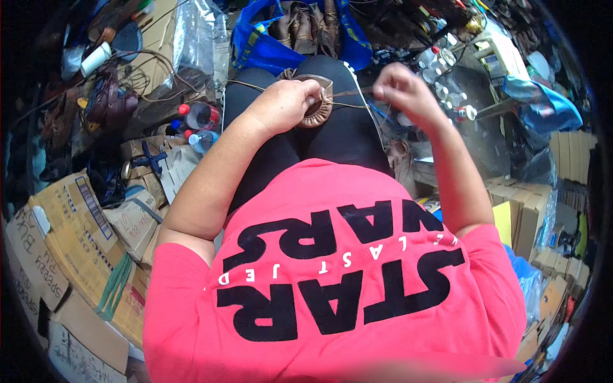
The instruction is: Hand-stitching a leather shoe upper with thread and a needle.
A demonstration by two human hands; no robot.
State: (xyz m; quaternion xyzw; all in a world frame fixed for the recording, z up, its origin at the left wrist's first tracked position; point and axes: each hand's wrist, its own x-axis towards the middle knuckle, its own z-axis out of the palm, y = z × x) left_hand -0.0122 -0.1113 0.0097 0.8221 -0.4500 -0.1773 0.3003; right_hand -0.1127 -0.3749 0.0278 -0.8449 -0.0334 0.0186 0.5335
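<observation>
The left hand (285, 102) clamps its grip on a brown leather shoe (317, 105) resting on the lap. The right hand (402, 89) pinches a thin cord (350, 106) pulled taut from the shoe.

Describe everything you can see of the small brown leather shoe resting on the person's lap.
The small brown leather shoe lies on the black-trousered knees, its gathered, stitched edge facing the camera. The left hand covers and grips its left side. A thin brown lace runs from it, apparently taut, to the raised right hand, which pinches it. Its sole is hidden.
</observation>
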